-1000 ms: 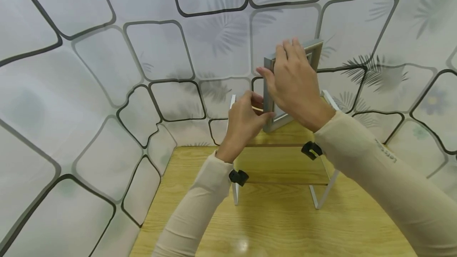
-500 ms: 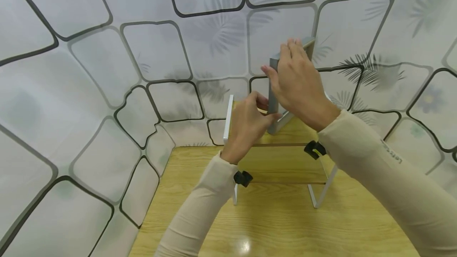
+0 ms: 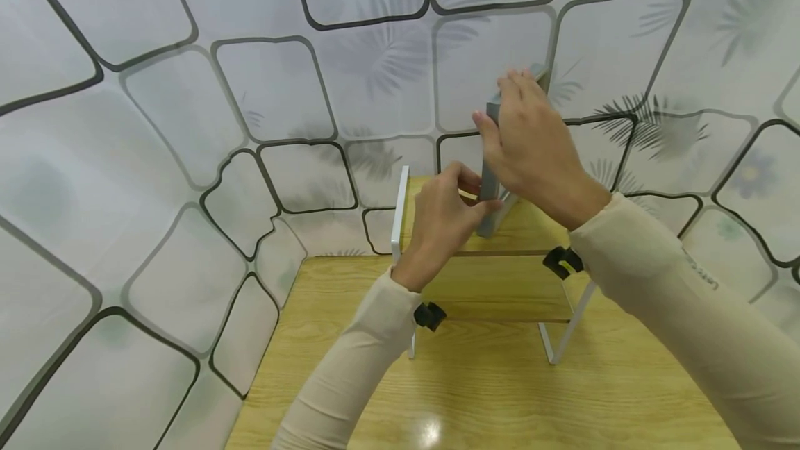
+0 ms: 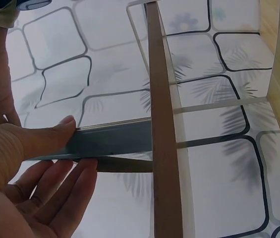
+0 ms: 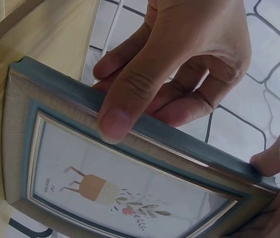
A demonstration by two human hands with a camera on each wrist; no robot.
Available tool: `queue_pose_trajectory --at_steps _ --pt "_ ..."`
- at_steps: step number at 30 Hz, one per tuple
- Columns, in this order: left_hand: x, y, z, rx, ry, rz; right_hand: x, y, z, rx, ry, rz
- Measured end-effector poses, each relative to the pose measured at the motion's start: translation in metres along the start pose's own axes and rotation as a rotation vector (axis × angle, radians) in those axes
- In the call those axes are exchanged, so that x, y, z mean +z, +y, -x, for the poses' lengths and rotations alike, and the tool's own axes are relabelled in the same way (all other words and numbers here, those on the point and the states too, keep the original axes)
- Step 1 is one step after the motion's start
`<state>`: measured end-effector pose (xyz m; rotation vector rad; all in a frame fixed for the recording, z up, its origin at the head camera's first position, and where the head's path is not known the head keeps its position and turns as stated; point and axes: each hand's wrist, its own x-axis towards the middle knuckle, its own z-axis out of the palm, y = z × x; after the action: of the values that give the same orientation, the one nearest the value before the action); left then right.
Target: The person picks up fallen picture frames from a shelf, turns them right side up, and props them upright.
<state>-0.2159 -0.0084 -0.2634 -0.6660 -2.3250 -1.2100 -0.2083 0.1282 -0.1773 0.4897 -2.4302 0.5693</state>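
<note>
Picture frame (image 5: 130,163) upright on wooden shelf (image 3: 500,238), pinched low by left hand (image 3: 446,217), gripped along top by right hand (image 3: 531,144).

Left hand (image 4: 21,168) pinches the grey frame edge (image 4: 112,141) beside a shelf board (image 4: 162,129).

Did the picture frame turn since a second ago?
Yes. The picture frame has swung edge-on on the wooden shelf, its face now turned right, gripped by the left hand and right hand.
</note>
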Motion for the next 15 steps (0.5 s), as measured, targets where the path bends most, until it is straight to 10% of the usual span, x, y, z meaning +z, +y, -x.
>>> queue_pose_trajectory --at_steps 15 --pt "0.004 0.003 0.000 0.064 -0.027 0.010 -0.009 0.016 0.003 -0.027 -0.049 -0.107"
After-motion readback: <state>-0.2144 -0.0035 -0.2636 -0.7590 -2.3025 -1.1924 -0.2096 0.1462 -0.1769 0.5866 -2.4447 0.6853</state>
